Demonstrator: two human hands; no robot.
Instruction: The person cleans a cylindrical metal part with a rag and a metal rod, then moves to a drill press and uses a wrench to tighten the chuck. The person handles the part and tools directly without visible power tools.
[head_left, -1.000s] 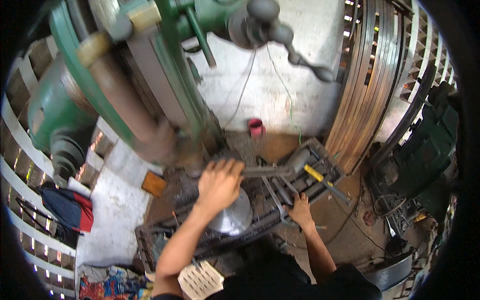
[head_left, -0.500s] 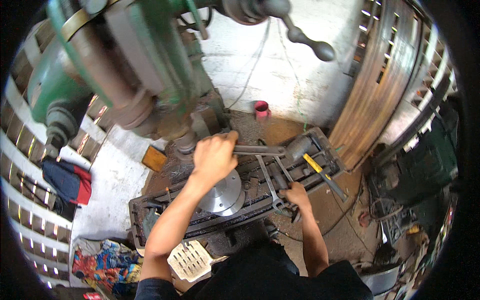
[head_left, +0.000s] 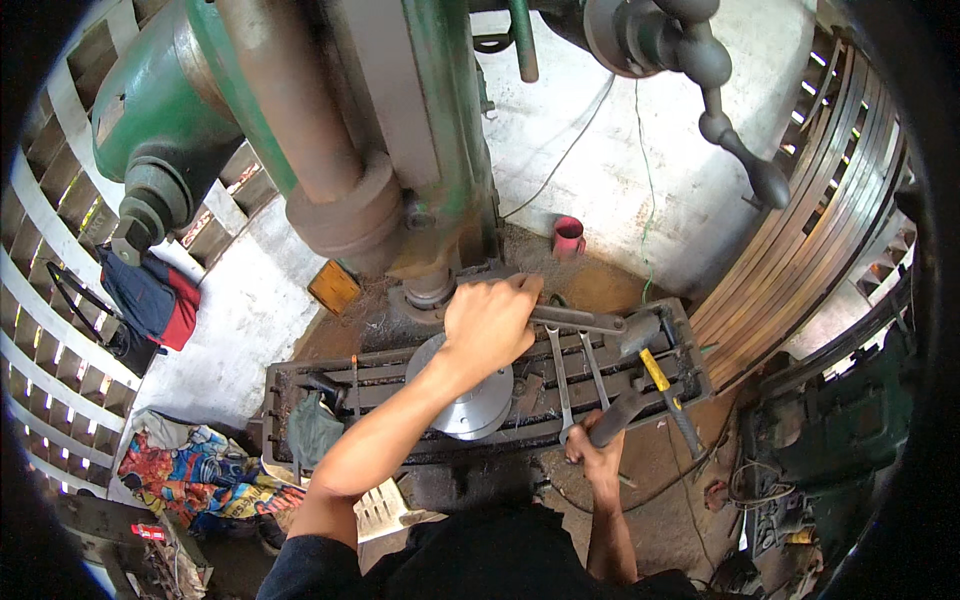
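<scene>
My left hand [head_left: 490,320] is closed around a long flat metal bar [head_left: 590,321] with a rounded end, which reaches right across the back of the slotted machine table [head_left: 390,455]. Below that wrist lies a round silvery metal disc [head_left: 472,418] with small holes, partly covered by my forearm. At the table's front edge my right hand [head_left: 597,455] grips a thick dark cylinder [head_left: 617,416], tilted up to the right; its exact kind does not show. Two open-end wrenches [head_left: 560,385] lie close by, beside a tool with a yellow and dark handle [head_left: 656,370].
A green drilling machine [head_left: 450,130] towers over the table, its spindle [head_left: 345,215] hanging near my left hand. A ball-ended crank handle [head_left: 735,150] juts out at upper right. A grey-green cloth [head_left: 313,430] rests at the table's left, and a red mug [head_left: 568,238] stands behind.
My right hand has lifted the dark cylinder from among the wrenches to the front edge. My left hand stays on the bar. The whole view has shifted, with the scene moving right.
</scene>
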